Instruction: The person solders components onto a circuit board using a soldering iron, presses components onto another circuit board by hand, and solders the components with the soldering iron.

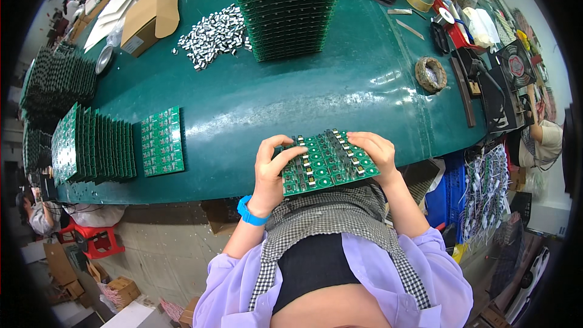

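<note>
Left hand (269, 167) and right hand (380, 157) grip 1 board (322, 163) near frame centre; a stack (288, 27) stands at upper centre.

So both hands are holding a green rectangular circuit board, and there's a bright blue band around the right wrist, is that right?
Not quite: in the head view, the bright blue band is around the left wrist. The left hand and right hand are indeed holding a green rectangular circuit board.
</note>
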Motion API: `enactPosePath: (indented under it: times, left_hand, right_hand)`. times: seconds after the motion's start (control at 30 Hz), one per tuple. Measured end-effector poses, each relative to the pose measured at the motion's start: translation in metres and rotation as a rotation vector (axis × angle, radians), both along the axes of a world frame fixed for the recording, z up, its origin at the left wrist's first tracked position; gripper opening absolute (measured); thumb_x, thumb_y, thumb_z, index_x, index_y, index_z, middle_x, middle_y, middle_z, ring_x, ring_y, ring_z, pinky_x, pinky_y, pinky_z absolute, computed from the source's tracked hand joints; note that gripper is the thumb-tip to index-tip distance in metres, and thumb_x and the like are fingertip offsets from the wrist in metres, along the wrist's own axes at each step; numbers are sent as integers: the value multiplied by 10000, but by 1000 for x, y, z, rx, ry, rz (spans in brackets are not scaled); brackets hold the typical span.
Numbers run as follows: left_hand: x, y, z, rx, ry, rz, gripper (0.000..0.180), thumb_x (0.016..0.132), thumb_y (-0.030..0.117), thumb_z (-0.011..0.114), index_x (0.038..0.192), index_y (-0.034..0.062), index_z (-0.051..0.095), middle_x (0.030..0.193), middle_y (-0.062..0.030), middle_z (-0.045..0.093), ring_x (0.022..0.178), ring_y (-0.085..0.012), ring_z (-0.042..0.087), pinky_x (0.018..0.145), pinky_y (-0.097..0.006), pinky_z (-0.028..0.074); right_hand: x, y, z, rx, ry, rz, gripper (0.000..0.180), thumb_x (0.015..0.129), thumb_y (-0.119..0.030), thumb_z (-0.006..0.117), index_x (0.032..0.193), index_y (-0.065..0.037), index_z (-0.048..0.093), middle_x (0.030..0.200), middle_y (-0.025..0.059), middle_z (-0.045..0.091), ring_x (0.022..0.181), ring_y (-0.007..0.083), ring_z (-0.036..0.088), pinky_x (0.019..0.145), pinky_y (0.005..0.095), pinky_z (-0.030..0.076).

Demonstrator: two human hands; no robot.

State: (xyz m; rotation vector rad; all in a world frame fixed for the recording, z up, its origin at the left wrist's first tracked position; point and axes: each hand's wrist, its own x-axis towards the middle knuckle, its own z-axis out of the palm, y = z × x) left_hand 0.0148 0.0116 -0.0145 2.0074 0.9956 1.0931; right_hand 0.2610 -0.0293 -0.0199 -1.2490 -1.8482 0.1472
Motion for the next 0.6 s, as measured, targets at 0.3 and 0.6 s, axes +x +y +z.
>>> enactPosePath:
  times: [0.3,0.6]
  left_hand:
    - [-3,-3,8,150,-40,-82,374,593,101,755,964,111,706,1065,-98,557,1029,-303,529,870,-416,443]
    - [-1,-2,21,104,9,-121,442,582,-16,734,1011,63,660,1164,-124,524,1122,-328,517,931,-420,440]
  right_hand:
    - [0,0,-1,-3,7,-5,176,731,10,634,904,2,664,924,141,699,842,280,696,718,337,567]
    - [0,0,1,-5,0,-9,167,737,0,635,902,5,662,920,142,698,839,281,695,718,335,566]
